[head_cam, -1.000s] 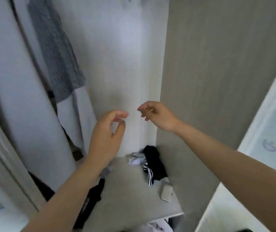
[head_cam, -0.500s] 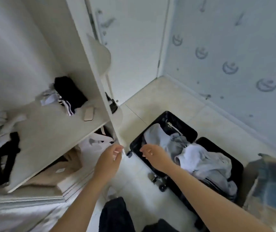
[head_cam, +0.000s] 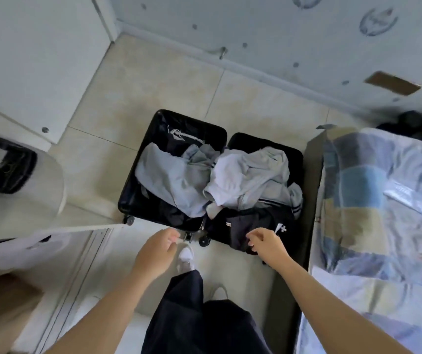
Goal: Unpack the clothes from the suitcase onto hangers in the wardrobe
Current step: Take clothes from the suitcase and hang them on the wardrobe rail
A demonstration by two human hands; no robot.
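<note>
Black suitcase (head_cam: 164, 116) open on floor (head_cam: 174, 80), grey clothes (head_cam: 179, 180) heaped inside; left hand (head_cam: 157, 254), right hand (head_cam: 266, 245) above near edge, loosely curled, empty

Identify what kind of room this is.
Probably a bedroom: a bed with blue-and-tan patchwork bedding stands beside an open black hard-shell suitcase of clothes on the beige tiled floor, with a white wardrobe shelf nearby.
</note>
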